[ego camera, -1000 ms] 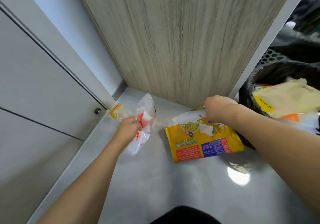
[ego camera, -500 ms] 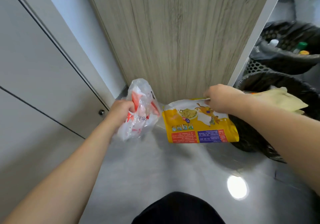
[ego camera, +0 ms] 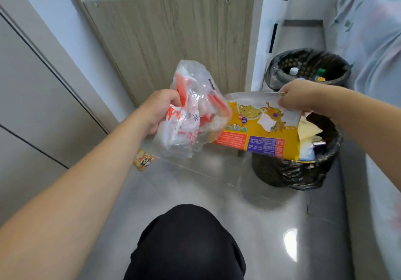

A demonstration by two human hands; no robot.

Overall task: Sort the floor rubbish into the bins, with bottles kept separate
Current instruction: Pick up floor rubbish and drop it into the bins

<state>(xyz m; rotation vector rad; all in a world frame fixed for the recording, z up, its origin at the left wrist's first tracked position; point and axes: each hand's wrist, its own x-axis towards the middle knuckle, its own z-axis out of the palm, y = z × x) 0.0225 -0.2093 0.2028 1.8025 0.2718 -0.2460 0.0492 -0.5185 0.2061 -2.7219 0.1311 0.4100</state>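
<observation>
My left hand (ego camera: 159, 110) grips a crumpled clear plastic bag with red print (ego camera: 191, 114), held up in the air. My right hand (ego camera: 297, 97) pinches the top edge of a yellow snack packet (ego camera: 258, 134), which hangs beside the near bin (ego camera: 288, 171). That bin has a black liner and holds yellow and white wrappers. Behind it stands a second black-lined bin (ego camera: 280, 67) with bottle caps showing inside. A small yellow wrapper with a panda picture (ego camera: 143, 160) lies on the grey floor near the wall.
A wood-grain panel (ego camera: 173, 47) rises straight ahead and grey cabinet doors (ego camera: 32, 97) run along the left. My dark-trousered knee (ego camera: 186, 243) is at the bottom centre. Pale patterned fabric (ego camera: 377, 62) fills the right edge.
Both hands have lifted the plastic bag and the yellow packet off the floor and moved them right, towards the near bin. The view has risen, showing the second bin and the panda wrapper.
</observation>
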